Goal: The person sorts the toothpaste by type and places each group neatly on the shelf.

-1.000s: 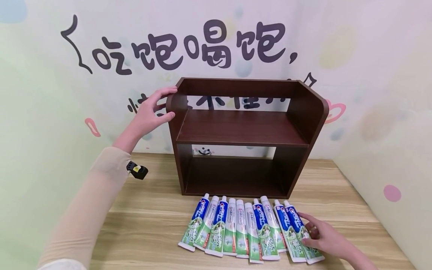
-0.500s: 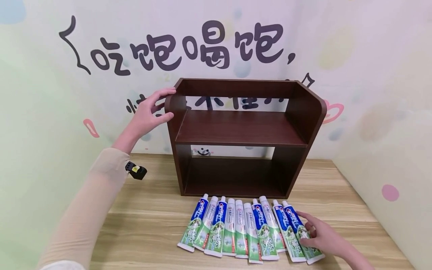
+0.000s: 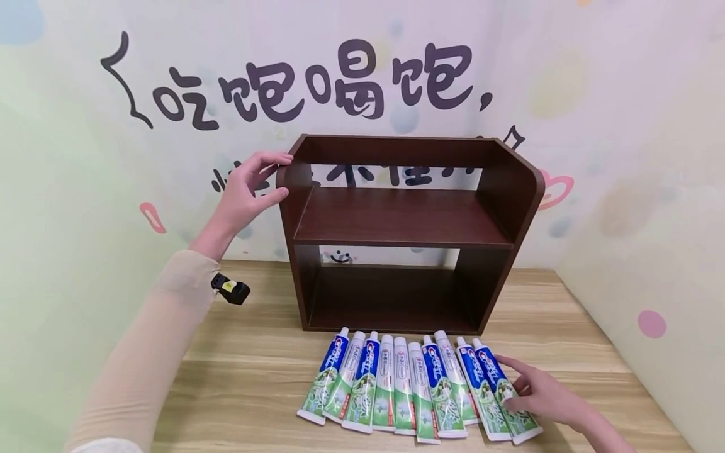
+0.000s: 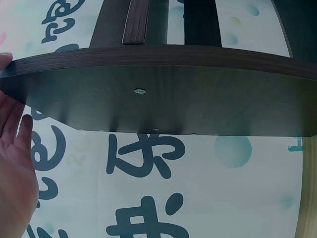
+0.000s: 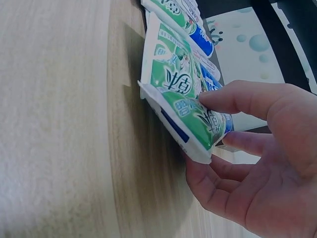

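Note:
A dark brown two-tier wooden shelf (image 3: pixel 402 217) stands upright on the table. My left hand (image 3: pixel 243 195) grips the front upper corner of its left side panel (image 4: pixel 163 96), thumb on the front edge and a finger over the top. In front of the shelf, several toothpaste tubes lie in a row, some blue and green, others white and green. My right hand (image 3: pixel 544 396) pinches the rightmost blue-green toothpaste tube (image 5: pixel 195 116) near its flat end, thumb on top and fingers at its outer edge. In the right wrist view that end is tilted up off the table.
The wood-grain table (image 3: pixel 238 371) reaches back to a wall with large black lettering (image 3: pixel 359 78). A pale wall (image 3: pixel 634 220) borders the right side. A black device (image 3: pixel 231 289) is attached at my left wrist.
The head view has shifted slightly, so the scene sits a little lower and to the left. Both hands keep their places on the shelf and the toothpaste tube.

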A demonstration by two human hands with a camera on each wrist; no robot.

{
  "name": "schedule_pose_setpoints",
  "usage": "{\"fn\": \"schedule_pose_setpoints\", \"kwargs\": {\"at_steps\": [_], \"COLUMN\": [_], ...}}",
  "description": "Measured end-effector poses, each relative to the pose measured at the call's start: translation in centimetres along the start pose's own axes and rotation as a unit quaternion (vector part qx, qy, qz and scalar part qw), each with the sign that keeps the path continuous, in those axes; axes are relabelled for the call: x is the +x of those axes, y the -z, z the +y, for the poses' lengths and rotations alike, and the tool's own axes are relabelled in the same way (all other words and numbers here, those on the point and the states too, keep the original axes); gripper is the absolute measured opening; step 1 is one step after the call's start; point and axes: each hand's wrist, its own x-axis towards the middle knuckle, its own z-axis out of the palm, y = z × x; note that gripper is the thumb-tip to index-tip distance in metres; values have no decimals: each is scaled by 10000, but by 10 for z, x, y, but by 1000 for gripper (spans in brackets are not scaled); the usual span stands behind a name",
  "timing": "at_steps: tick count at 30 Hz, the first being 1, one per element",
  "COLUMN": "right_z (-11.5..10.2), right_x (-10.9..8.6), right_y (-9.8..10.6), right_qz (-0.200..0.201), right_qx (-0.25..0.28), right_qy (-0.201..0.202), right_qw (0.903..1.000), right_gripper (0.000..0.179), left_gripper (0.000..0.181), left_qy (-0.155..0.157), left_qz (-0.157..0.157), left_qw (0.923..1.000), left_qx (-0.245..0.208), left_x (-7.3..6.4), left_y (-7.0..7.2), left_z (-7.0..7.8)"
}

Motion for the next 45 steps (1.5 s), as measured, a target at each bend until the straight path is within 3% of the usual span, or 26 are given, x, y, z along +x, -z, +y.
{"fn": "schedule_pose_setpoints", "kwargs": {"at_steps": [9, 17, 19, 26, 32, 40, 45], "right_z": [12, 13, 12, 18, 25, 33, 36], "right_x": [1, 1, 1, 4, 4, 4, 0], "right_y": [-2, 2, 2, 2, 2, 4, 6], "right_qz": [-260, -571, -603, -704, -828, -1183, -1516], "right_qx": [292, 953, 1038, 1324, 1435, 2021, 2762], "right_qy": [307, 187, 152, 130, 172, 290, 591], "right_qw": [9988, 9936, 9927, 9886, 9860, 9718, 9472], "right_gripper": [88, 88, 87, 86, 84, 81, 75], "left_gripper": [41, 38, 39, 43, 43, 45, 46], "left_qy": [-13, 35, -2, -60, -56, -8, -12], "left_qz": [13, -147, -155, -154, -176, -211, -310], "left_qw": [9997, 9987, 9988, 9991, 9991, 9994, 9988], "left_qx": [242, 492, 468, 396, 387, 284, 390], "left_x": [-1, -5, -4, -1, -2, -2, -3], "left_y": [-2, -6, -5, 1, 1, 0, 0], "left_z": [2, 32, 30, 4, 1, 1, 1]}}
